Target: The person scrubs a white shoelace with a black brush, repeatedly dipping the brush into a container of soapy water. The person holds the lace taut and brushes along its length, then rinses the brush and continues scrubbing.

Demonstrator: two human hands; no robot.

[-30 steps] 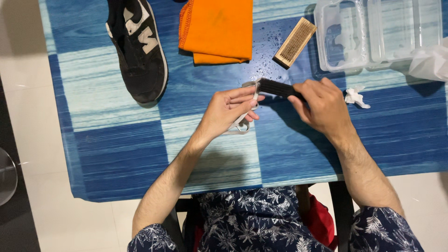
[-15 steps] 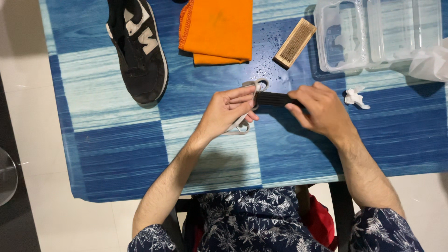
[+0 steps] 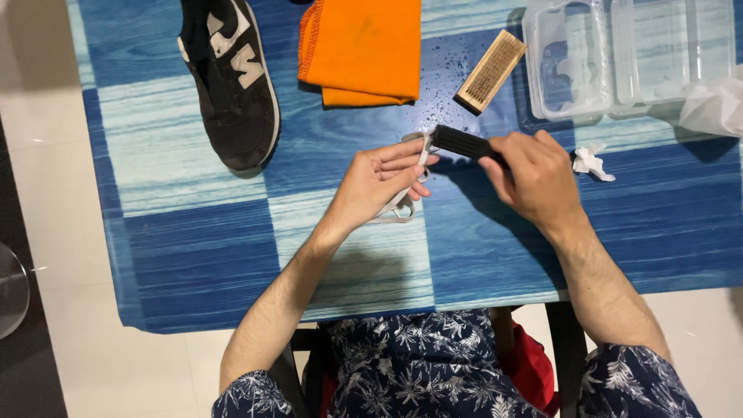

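My left hand [image 3: 381, 183] holds a white shoelace [image 3: 402, 207] stretched between its fingers, the rest looping down onto the blue table [image 3: 193, 232]. My right hand [image 3: 535, 179] grips a small black brush [image 3: 462, 143] and presses its head against the lace at my left fingertips. A black sneaker with white side marks [image 3: 230, 81] lies on the table at the upper left, apart from both hands.
A folded orange cloth [image 3: 364, 48] lies at the top centre. A wooden brush [image 3: 489, 71] rests beside it among water drops. Clear plastic containers [image 3: 627, 56] stand at the top right, with crumpled white tissue [image 3: 592, 162] and a white bag [image 3: 716, 104] nearby.
The black brush has slid slightly left along the lace, toward my left fingertips. Both hands stay in almost the same spot.
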